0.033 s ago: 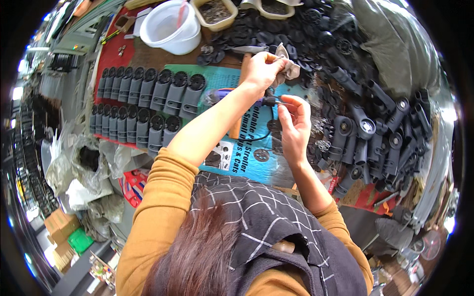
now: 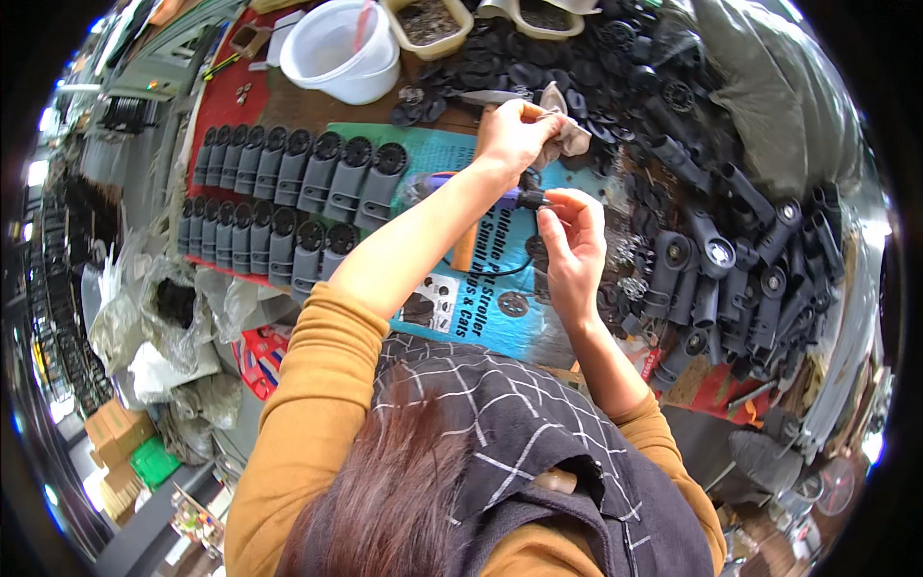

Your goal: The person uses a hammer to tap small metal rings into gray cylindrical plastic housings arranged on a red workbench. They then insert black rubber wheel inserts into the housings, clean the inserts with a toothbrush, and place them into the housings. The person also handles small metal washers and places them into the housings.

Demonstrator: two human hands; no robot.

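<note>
My left hand [image 2: 516,139] is closed, its thumb and fingers pinching a crumpled grey-beige rag [image 2: 574,140] above the dark parts. Below it lies a hand tool with a purple body [image 2: 431,183] and black nose, partly hidden by my left forearm. My right hand [image 2: 577,252] is at the tip of that nose, thumb and fingertips bent together. What they hold, if anything, is too small to make out. Under both hands a printed blue sheet [image 2: 481,317] covers the bench. An orange-brown strip [image 2: 464,252] lies on it, next to a curved black cord.
Two rows of grey plastic housings with round black tops [image 2: 338,192] stand at the left. Many similar loose housings [image 2: 707,260] are heaped at the right. Black discs [image 2: 538,72] pile up at the back, beside a white bucket [image 2: 336,58] and a cream tub [image 2: 430,43].
The bench has shifted slightly to the right in the picture. My right fingertips now sit closer to the tool's black nose. My left hand keeps its pinch on the rag.
</note>
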